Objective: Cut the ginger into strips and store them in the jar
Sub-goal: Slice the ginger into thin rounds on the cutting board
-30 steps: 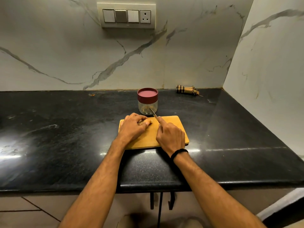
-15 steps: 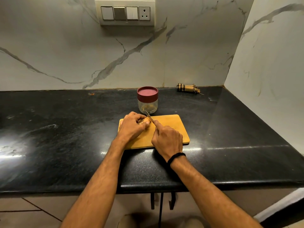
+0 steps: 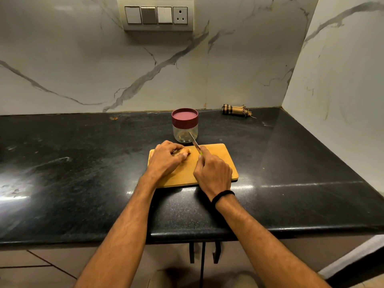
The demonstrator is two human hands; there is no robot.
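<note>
Both bare forearms reach forward, side by side. The left hand (image 3: 166, 160) lies palm down, fingers curled over the ginger (image 3: 183, 151). Just to its right, the right hand (image 3: 214, 173) grips the knife (image 3: 195, 142), with the index finger stretched along it.

The scene is dim and warm-toned, lit from overhead. The switch plate (image 3: 158, 15) throws a soft shadow onto the wall just below it. The polished black bench (image 3: 62, 163) mirrors the light. A broad white glare blooms at its left edge, small bright spots sit just in front of the cutting board (image 3: 220, 161), and a thin pale streak crosses its right side. The jar (image 3: 185, 123) shows only faint glints in its glass. The space under the bench is in deep shadow. Focus is fair in the middle, but the dark stone looks smeared and slightly noisy. Wide-angle distortion bows the bench's front edge and tilts the right-hand wall.
</note>
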